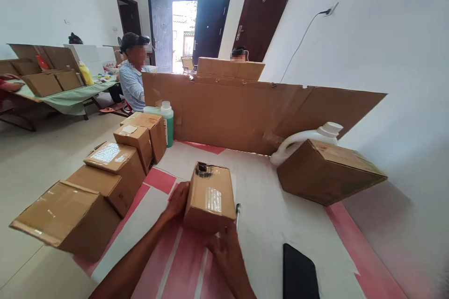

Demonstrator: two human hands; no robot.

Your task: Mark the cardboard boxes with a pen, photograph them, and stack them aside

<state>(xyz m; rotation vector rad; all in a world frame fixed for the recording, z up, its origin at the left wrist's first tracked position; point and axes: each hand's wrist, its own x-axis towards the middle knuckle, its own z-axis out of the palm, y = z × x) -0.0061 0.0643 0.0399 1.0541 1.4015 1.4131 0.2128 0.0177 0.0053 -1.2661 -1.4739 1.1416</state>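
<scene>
A small taped cardboard box [209,196] stands on the white and pink table [266,205] in front of me. My left hand [178,201] presses against the box's left side, fingers curled on it. My right hand [226,247] holds the box's near bottom edge from below. A torn patch of dark tape shows on the box's top far end. A pen [237,212] lies on the table just right of the box.
Several sealed boxes [115,163] line the table's left edge, with a green bottle [167,121] behind them. A tilted larger box [326,175] and a white jug [305,142] sit right. A cardboard screen [245,112] stands behind. A black phone [300,273] lies near. Two people sit beyond.
</scene>
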